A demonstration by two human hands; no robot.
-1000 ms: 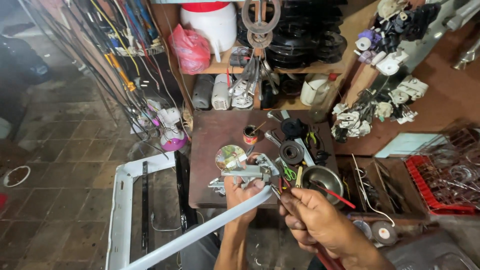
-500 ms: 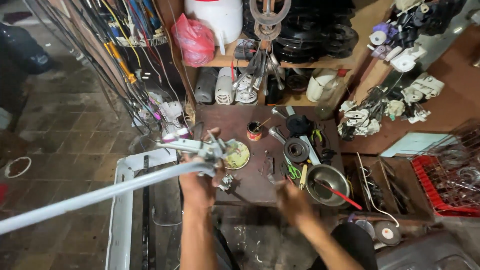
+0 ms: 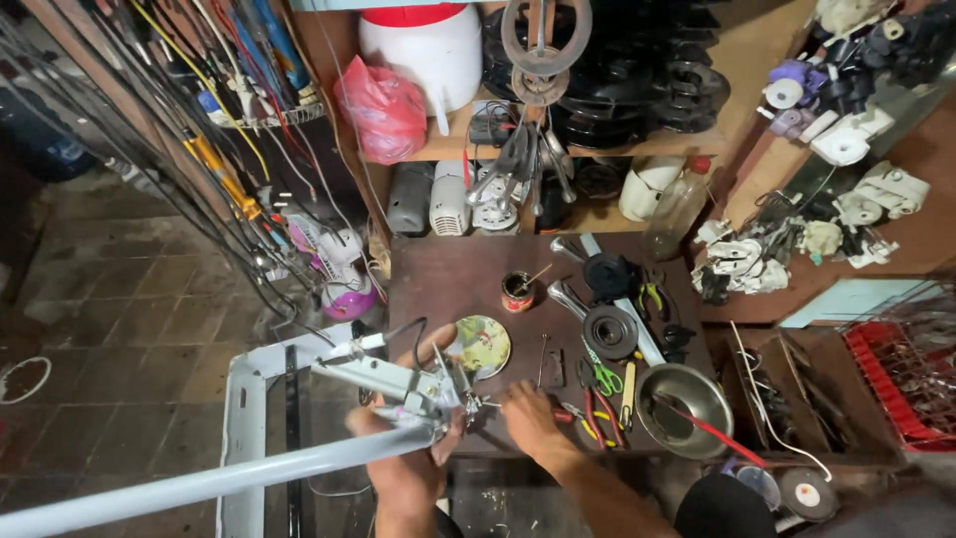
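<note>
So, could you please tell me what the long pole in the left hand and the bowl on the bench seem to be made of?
The pole looks like metal tubing with a pale grey-white painted or coated finish: smooth, even sheen, rigid and straight. The bowl looks like bare steel, probably stainless: silvery, with bright reflections inside. The left hand grips the pole's end fitting, which seems to be bare metal too.
</note>
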